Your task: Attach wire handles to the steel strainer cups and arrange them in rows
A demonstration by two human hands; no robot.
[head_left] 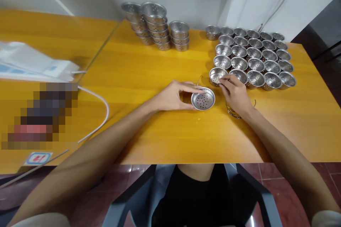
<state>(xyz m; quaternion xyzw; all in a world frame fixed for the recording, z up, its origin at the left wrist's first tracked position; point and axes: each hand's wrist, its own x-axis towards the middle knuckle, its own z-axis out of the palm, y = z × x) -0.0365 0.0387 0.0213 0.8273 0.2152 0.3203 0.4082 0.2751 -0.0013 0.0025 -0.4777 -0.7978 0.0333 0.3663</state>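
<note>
The small holed metal cup [203, 99] sits upright on the counter [165, 134], just in front of you and a little to the right. Your left hand [170, 96] is curled around its near side, thumb and fingers closed on the rim. A thin wire [199, 79] arches up from the cup's far edge. Hold the cup flat on the wood and grip low on the wall, so it will likely not tip while the wire is worked. Your right hand [236, 95] rests beside it with the fingertips [222, 81] drawn together by the front corner cup [216, 75] of the rows of cups [254, 56]. Whether they pinch anything cannot be made out. Move lightly there, since a nudge could shift the tight rows. A bundle of wire rings [232, 114] lies under your right wrist, so lift the wrist rather than drag it. Stacks of cups [157, 25] stand well apart at the back, and a white cable [102, 113] curves off to the left.
</note>
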